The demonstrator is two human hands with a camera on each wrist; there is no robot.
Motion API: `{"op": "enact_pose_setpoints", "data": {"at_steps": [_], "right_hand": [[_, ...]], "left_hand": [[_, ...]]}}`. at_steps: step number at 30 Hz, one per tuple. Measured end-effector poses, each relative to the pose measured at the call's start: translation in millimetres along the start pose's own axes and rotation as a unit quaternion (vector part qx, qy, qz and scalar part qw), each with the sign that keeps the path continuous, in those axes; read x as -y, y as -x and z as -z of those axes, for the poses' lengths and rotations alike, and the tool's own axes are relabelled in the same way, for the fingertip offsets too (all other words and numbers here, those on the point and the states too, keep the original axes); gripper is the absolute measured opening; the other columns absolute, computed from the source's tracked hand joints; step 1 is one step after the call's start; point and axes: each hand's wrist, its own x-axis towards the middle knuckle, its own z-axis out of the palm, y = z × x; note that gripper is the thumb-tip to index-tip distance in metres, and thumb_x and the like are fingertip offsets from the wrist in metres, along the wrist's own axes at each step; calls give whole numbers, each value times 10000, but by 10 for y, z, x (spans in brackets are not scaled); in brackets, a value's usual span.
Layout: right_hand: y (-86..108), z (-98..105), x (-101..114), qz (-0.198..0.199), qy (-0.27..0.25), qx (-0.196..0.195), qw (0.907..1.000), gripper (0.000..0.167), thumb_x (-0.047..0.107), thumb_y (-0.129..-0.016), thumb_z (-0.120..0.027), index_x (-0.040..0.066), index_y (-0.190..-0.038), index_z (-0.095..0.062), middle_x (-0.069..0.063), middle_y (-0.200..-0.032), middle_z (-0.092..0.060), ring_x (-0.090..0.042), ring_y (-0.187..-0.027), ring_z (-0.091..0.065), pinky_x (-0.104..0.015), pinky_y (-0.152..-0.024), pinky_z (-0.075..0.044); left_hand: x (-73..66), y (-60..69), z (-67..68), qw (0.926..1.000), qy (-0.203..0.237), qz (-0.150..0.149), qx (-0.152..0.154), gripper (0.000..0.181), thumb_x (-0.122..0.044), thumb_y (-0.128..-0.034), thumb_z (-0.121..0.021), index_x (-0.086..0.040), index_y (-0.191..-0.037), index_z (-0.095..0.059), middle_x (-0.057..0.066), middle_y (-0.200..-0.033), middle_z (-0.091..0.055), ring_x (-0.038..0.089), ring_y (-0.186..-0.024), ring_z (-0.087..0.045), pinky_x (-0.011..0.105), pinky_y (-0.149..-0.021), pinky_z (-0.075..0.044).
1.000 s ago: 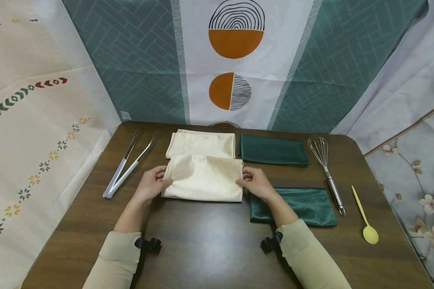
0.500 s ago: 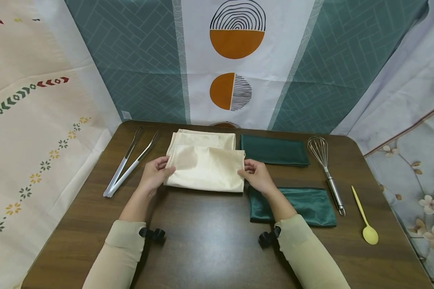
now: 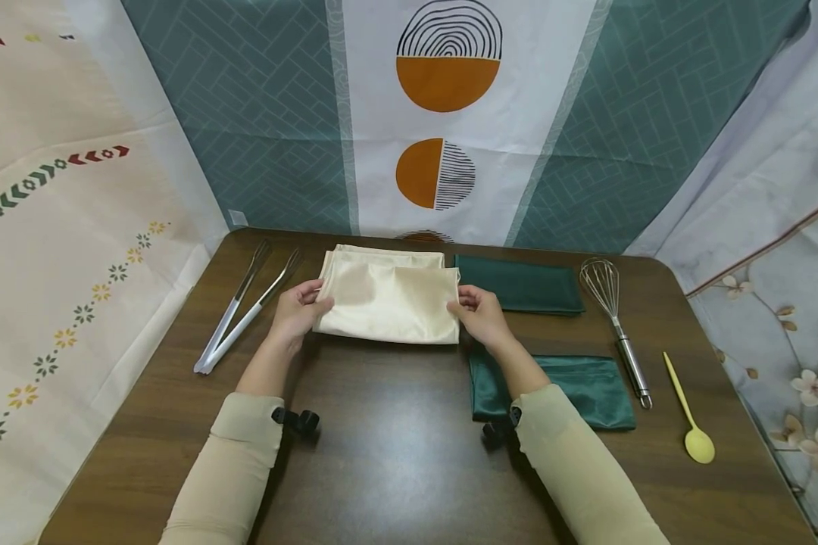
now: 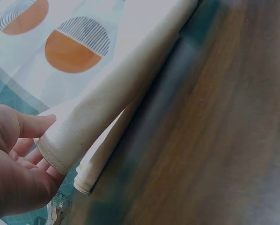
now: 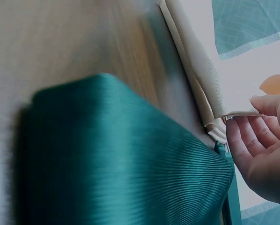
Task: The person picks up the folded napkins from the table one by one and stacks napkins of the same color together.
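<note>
A folded cream cloth hangs between my two hands, partly over a second folded cream cloth behind it. At its left edge my left hand pinches it, thumb on top and fingers below. My right hand pinches the right edge the same way. In the left wrist view the held cloth stands raised, with the other cream cloth's folded edge below. The right wrist view shows the thumb on the cloth's corner and the fingers under it.
One folded green cloth lies at the back right; another green cloth lies under my right forearm. A whisk and a yellow spoon are farther right. Metal tongs lie left of my left hand on the wooden table.
Both hands have carried the cream cloth away from me, toward the back of the table. It now covers more of the cream cloth behind. The other items stay put.
</note>
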Motion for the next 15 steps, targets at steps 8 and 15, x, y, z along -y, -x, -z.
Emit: {"op": "enact_pose_setpoints", "data": {"at_steps": [8,15], "right_hand": [[-160,-8,16,-133,0,-17,9999,299,124,-994,-656,-28,-1251,-648,-188,-1104,-701,-236,-971,-627,-306,-823,-521],[-294,8,11,-220,-185,-137,9995,299,93,-987,-639,-48,-1251,-641,-180,-1063,-691,-164,-890,-596,-213,-717,-490]], "left_hand": [[-42,-168,-17,9998,194,66,11,509,12,-955,-661,46,-1438,-506,189,-1234,-630,58,-895,-618,166,-731,-532],[-35,-273,-25,9997,193,89,-84,513,-28,-954,-678,19,-1441,-523,87,-1154,-578,86,-944,-547,148,-751,-491]]}}
